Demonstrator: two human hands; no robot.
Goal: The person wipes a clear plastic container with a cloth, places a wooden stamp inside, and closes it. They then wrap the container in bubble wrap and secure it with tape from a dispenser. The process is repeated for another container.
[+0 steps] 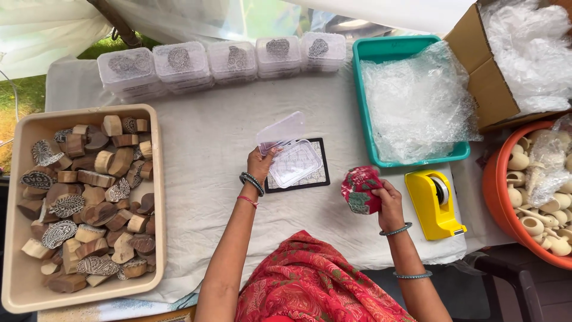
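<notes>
Holding: left hand (260,164) is gripping the near corner of a small clear plastic box (293,161), whose hinged lid is standing open and tilting back toward the far side.
Box position: the clear plastic box is resting over a black-framed patterned pad (319,177) that is lying flat on the white cloth of the table (208,137).
Right hand: right hand (390,203) is grasping a red cloth-wrapped block (360,189), its grip closed around the right side of it; a carved or printed face seems to be showing at the lower edge.
Gap: the red cloth-wrapped block is hanging just to the right of the pad, near the box but apart from it.
Step in hand: judging by the open lid and the wrapped piece held alongside, the packing of one item into one box appears to be under way, with the piece not yet inside.
Next move calls for: steadying the box with the left hand, keeping the lid back, and turning the piece so that it is fitting the shallow base.
Surroundings: a beige tray of carved wooden stamps (89,203) is sitting at the left; a row of closed clear boxes (226,59) is lining the far edge; a teal bin of bubble wrap (411,101) and a yellow tape dispenser (434,203) are standing at the right.
</notes>
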